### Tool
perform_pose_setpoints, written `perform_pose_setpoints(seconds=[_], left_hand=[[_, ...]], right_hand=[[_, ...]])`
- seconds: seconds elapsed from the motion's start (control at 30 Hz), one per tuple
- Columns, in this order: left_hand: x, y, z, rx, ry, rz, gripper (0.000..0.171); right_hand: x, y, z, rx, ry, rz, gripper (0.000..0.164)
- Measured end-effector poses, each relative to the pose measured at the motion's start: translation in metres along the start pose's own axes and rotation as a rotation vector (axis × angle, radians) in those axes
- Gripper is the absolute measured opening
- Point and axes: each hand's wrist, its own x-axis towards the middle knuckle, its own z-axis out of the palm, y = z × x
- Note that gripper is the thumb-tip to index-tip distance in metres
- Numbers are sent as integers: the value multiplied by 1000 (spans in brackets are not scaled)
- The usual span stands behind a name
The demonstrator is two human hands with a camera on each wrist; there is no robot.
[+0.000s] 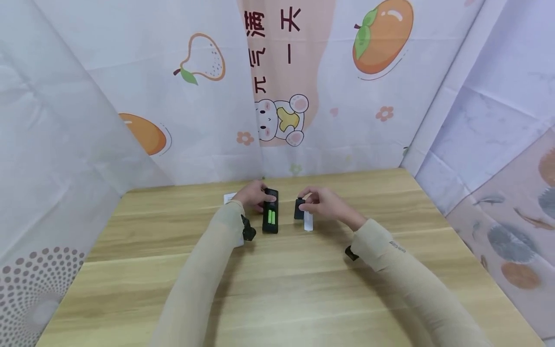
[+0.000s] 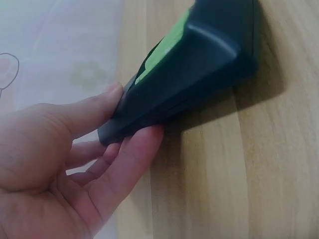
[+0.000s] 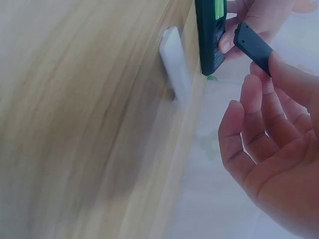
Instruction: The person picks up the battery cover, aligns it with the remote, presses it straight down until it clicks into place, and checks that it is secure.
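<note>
A black remote control (image 1: 270, 229) lies back up near the far side of the table, its battery compartment uncovered. Two green batteries (image 1: 271, 217) lie side by side in that compartment. My left hand (image 1: 252, 194) grips the remote's far end, thumb on top and fingers underneath, as the left wrist view shows. To the right, my right hand (image 1: 325, 203) pinches a flat black battery cover (image 3: 254, 46) between thumb and fingers, apart from the remote. Just below that hand a small white oblong object (image 3: 175, 62) rests on the table; its kind is unclear.
A white flat item (image 1: 228, 197) lies partly hidden beneath my left wrist and forearm. Black wrist cameras (image 1: 248, 230) are strapped to both forearms. A printed curtain (image 1: 208, 159) hangs right behind the wooden table's (image 1: 286, 289) far edge, with more curtains at both sides.
</note>
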Motion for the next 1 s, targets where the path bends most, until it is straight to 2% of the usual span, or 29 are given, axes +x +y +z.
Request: perform_pose_setpoints(seconds=[0.2, 0.4, 0.53, 0.7, 1.0], left_hand=[[-4, -3, -3, -88, -1, -2, 57], [-5, -3, -8, -124, -25, 3, 58], [-9, 0, -11, -152, -19, 24, 59], [-14, -2, -13, -158, -9, 39, 56], [-23, -8, -10, -169, -42, 20, 48]], right_hand=[[4, -4, 3, 41, 1, -17, 27], [4, -5, 9, 72, -33, 2, 29], [9, -14, 13, 97, -39, 2, 29], [16, -26, 20, 97, -50, -42, 30], [18, -28, 31, 79, -38, -43, 29]])
